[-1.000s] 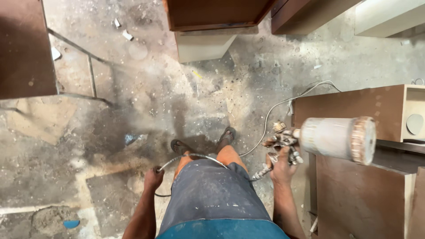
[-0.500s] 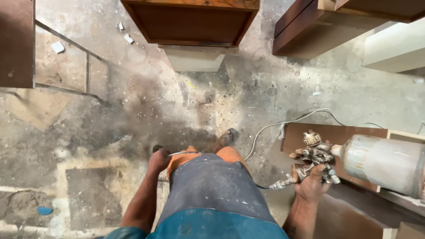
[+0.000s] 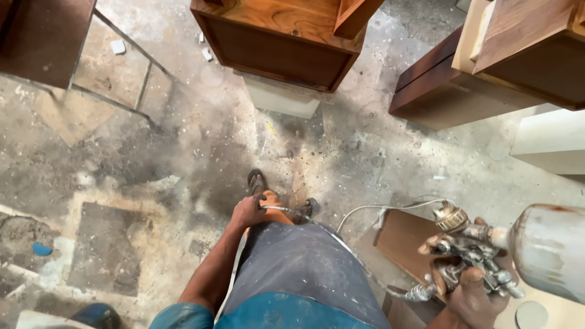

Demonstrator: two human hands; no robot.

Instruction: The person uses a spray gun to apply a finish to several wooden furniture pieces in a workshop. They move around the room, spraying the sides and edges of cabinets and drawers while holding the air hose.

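My right hand (image 3: 472,292) at 4 o'clock grips a metal spray gun (image 3: 466,253), fingers wrapped around the handle. Gun body is dull, paint-crusted, with a brass-coloured knob on top. Its cylindrical cup (image 3: 545,250) sticks out toward 3 o'clock, smooth and off-white, grimy with rust along the rim. My left hand (image 3: 248,210) near centre is curled shut around the thin air hose (image 3: 359,213), which runs across my lap to the gun's base fitting.

Floor (image 3: 183,140) is rough concrete, stained and speckled with overspray. Dark varnished wooden cabinet (image 3: 286,36) at 12 o'clock, boxy, glossy grain on top, sitting on a pale block (image 3: 283,97). More brown wood pieces (image 3: 451,91) at 2 o'clock. Flat brown board (image 3: 405,240) lies just beside the gun. My grey dusty shorts (image 3: 298,262) and sandalled feet (image 3: 257,181) at 6 o'clock.

Versus half a second ago: the cabinet sits closer, lower in view; the left hand has come in toward my knee; the gun is held at about the same spot.
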